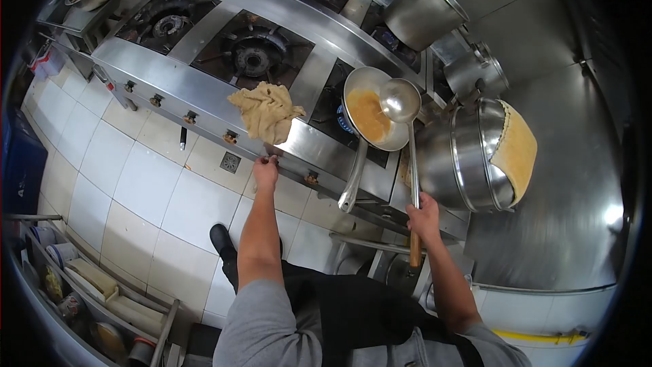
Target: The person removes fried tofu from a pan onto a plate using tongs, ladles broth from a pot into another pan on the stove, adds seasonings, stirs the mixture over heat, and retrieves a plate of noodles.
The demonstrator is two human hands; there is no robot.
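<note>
My right hand (424, 219) is wrapped round the long handle of a steel ladle (399, 100), near its wooden end. The ladle's bowl is over the right part of a frying pan (358, 81), which holds an orange-brown sauce (367, 110). A blue flame (343, 119) burns under the pan, and its handle (353, 180) points toward me, with no hand on it. At the stove's front panel my left hand (265, 171) has its fingers closed on a stove knob, mostly hidden by them. Just above that hand a crumpled tan cloth (268, 112) lies on the stove's front edge.
Left of the pan are gas burners (253, 58). Right of it stands a large steel pot (441, 163) with a yellow cloth (515, 153) over its side. More pots (424, 12) are behind. A shelf with containers (102, 292) is at lower left; a drain (230, 162) is in the floor.
</note>
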